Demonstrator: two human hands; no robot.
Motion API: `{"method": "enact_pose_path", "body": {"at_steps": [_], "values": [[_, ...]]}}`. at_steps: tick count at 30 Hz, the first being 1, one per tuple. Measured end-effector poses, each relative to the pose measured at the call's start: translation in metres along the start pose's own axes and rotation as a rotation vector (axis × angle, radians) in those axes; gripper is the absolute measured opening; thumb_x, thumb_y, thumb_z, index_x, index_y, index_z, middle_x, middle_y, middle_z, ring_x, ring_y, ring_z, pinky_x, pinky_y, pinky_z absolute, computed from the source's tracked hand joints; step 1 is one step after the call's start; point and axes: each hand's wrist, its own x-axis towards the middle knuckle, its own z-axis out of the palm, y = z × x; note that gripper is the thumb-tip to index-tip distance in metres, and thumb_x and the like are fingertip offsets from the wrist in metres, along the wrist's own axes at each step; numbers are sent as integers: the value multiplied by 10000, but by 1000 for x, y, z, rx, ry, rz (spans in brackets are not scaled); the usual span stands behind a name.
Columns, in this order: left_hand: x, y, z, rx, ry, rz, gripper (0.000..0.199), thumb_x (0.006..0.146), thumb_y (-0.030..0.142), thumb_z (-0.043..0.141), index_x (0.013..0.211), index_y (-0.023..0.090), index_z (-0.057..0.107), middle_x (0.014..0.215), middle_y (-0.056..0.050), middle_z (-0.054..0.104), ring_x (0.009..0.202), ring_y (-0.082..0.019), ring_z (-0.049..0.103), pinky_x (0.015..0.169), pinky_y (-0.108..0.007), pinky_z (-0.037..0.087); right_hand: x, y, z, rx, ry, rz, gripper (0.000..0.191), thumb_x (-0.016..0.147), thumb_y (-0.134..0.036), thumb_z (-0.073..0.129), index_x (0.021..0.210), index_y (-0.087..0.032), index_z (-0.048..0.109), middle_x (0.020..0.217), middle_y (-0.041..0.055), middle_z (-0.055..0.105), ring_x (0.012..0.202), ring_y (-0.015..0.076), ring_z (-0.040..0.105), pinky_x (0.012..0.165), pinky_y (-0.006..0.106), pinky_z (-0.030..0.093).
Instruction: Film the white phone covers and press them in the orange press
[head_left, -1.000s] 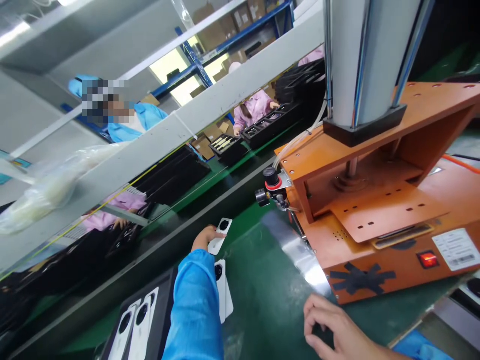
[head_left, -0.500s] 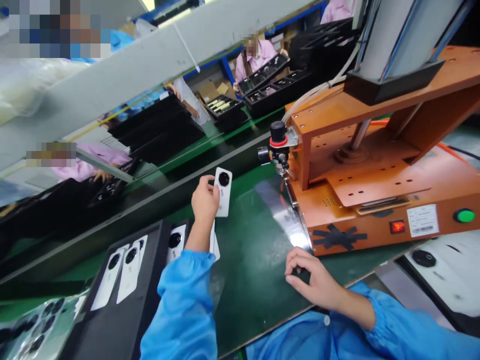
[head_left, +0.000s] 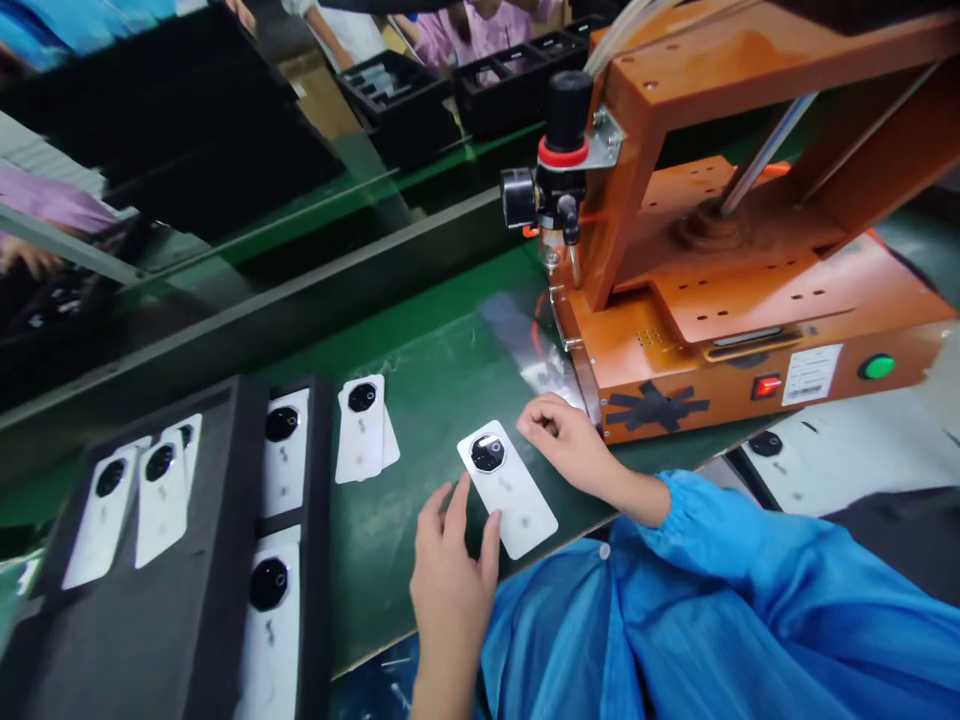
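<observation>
A white phone back panel [head_left: 517, 505] with a round black camera ring lies on the green work surface [head_left: 405, 560], near its front edge. Beside the panel's lower left side, my left hand [head_left: 454, 560] has its fingers spread, with the fingertips close to the panel's edge. My right hand [head_left: 574, 440] is above and right of the panel, its fingers curled together; whether anything is between them is hidden. Farther left, two similar panels [head_left: 362, 440] overlap in a small stack.
An orange press machine [head_left: 637, 350] stands at the right. Black foam trays [head_left: 161, 620] with white panels are at the left. More panels [head_left: 862, 455] lie at the far right. Beyond a metal rail [head_left: 300, 290], other people work with black trays.
My left hand has come down and toward me, and the white panel it held now lies on the surface, let go. The view has shifted lower and closer. My right hand remains curled.
</observation>
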Motion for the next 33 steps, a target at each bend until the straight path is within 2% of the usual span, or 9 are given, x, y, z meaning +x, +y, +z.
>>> {"method": "enact_pose_path", "body": {"at_steps": [2,5,9,12,15,18,23,27,33], "values": [[-6,-8,-3,36,-22,188,591,882,481,678,1437,321,554,1488,-134,539,1270,-363,563,1005,-508,457,12,5,4,-8,8,28,153,921,-280,609,808,-183,644,914,34,607,813,142,547,643,266,411],[-16,-12,6,73,-93,358,722,827,522,742,1482,345,496,1509,-99,547,1419,-419,420,1087,-567,337,21,9,7,-27,1,40,147,916,-262,614,800,-178,646,926,31,601,819,138,544,677,273,427],[-28,-3,25,91,-76,342,691,855,479,723,1493,361,486,1499,-75,561,1406,-417,436,1086,-566,293,23,6,8,-128,-48,5,130,915,-218,622,797,-176,661,972,35,597,905,153,565,836,318,454],[-30,1,30,75,-85,320,672,864,475,713,1490,366,493,1508,-59,552,1409,-412,428,1077,-558,295,24,4,8,-230,-155,-41,109,905,-189,638,806,-177,680,994,39,598,986,175,571,943,360,431],[-30,-1,29,53,-72,316,659,860,484,719,1476,371,512,1495,-52,568,1390,-392,454,1086,-542,297,23,2,11,-306,-272,-59,112,906,-184,644,802,-173,682,989,38,611,996,184,569,950,376,408],[-29,-3,28,61,-50,331,643,855,495,727,1454,353,541,1464,-53,598,1353,-371,491,1090,-524,300,19,-1,17,-435,-318,-49,117,905,-194,660,792,-176,684,1001,31,631,992,192,556,923,385,364],[-25,1,25,98,-3,366,567,855,502,735,1370,296,620,1412,-57,644,1302,-347,527,1059,-498,325,14,-3,24,-571,-272,-59,135,904,-197,655,772,-185,680,1004,32,634,979,201,531,874,375,329],[-23,5,23,114,23,380,528,861,479,740,1336,268,645,1386,-61,663,1275,-337,550,1039,-492,347,16,2,24,-579,-212,-103,127,906,-196,639,785,-185,678,1022,45,636,969,201,536,860,364,363],[-24,4,23,127,21,390,542,859,477,744,1344,261,638,1395,-61,656,1267,-340,553,1028,-495,360,18,5,22,-577,-197,-122,115,903,-195,641,793,-187,677,1012,51,636,955,202,545,872,366,390]]}}
